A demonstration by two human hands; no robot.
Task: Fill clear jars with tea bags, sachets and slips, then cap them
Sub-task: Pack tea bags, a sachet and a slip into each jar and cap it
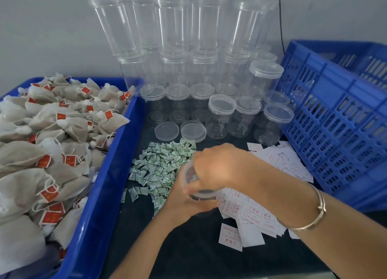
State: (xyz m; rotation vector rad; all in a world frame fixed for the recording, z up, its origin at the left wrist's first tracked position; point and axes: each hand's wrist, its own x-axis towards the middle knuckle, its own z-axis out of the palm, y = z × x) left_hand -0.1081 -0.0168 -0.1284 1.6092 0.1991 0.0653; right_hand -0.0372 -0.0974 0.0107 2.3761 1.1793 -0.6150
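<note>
While a clear jar (190, 179) is gripped from below by the left hand (184, 202), the right hand (215, 165) is bent over its mouth — blurred, so its grip cannot be told. The jar is held between the green sachets (162, 163) and white slips (252, 214) — tea bags (41, 153) are heaped in the tray (104, 195) at left.

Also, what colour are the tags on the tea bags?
Red tags, clearest in the head view.

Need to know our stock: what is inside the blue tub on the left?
The blue tub holds a heap of cloth tea bags with red tags on strings. The top bags cover the lower layers and the tub's floor, so those cannot be seen.
</note>
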